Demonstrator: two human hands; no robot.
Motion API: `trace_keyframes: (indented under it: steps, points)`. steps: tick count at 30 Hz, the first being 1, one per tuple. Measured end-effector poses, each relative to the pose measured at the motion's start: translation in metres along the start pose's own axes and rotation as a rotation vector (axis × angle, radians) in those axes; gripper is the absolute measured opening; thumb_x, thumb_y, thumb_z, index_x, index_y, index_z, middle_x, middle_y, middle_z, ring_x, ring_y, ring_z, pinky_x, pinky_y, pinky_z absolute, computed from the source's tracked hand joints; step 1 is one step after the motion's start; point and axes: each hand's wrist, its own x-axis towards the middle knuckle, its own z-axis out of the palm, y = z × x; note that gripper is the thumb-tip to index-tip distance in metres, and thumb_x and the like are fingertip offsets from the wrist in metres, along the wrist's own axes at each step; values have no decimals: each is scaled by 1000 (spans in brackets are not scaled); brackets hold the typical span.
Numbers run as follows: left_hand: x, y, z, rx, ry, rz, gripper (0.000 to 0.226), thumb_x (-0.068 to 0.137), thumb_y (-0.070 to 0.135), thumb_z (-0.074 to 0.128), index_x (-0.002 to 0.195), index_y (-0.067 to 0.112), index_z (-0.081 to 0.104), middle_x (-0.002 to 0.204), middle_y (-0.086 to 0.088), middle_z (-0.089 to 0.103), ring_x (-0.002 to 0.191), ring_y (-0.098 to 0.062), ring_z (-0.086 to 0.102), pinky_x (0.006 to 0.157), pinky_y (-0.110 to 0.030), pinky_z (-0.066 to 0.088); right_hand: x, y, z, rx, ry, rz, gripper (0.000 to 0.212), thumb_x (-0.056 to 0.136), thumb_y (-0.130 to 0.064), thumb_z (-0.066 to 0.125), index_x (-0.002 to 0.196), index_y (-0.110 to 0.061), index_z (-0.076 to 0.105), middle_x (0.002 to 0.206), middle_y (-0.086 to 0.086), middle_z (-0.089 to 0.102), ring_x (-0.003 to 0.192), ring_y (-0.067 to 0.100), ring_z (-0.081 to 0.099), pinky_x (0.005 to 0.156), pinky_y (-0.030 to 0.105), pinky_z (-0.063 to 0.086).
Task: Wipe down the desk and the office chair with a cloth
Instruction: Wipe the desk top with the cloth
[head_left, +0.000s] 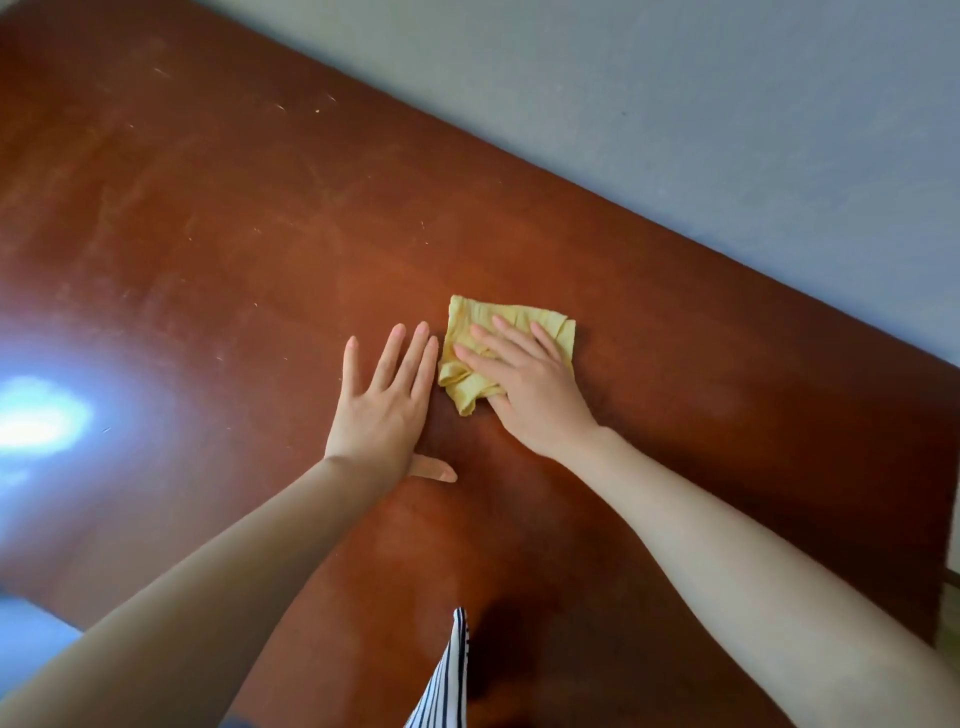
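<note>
Head view: mid-frame, the right hand (524, 384) presses straight, spread fingers on the bunched yellow cloth (498, 310) on the desk (234, 234), thumb possibly tucked beneath. The left hand (384, 410) lies flat beside, fingers slightly apart. Left-edge glare (41, 415) could hide missed dust.

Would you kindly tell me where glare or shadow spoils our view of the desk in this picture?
Head view: a blown-out glare patch whitens the desk at the left edge; a dark shadow pools near the striped garment at the bottom; the yellow cloth, left hand and right hand are evenly lit and fairly sharp.
</note>
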Motion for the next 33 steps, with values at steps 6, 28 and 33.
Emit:
trace_keyframes:
  steps: [6,28,33]
  points:
    - [9,5,-14,214,28,187,143,55,92,38,133,2,-43,145,-9,-41,140,-29,-28,106,-64,-14,-63,7,-4,-23,0,-5,57,86,-9,60,137,-29,47,148,-6,38,142,14,23,118,39,11]
    - [30,11,-17,220,-101,335,141,52,92,38,125,11,-51,138,-9,-48,142,-24,-25,108,-63,-11,-25,179,-49,10,388,756,42,92,-15,51,134,-22,53,146,5,42,138,25,29,114,42,16]
    - [33,7,-18,225,-113,330,139,52,93,35,127,12,-50,140,-7,-47,139,-22,-29,110,-60,-10,-5,173,-46,66,403,871,40,93,-29,51,132,-36,52,149,-5,37,141,17,21,115,40,8]
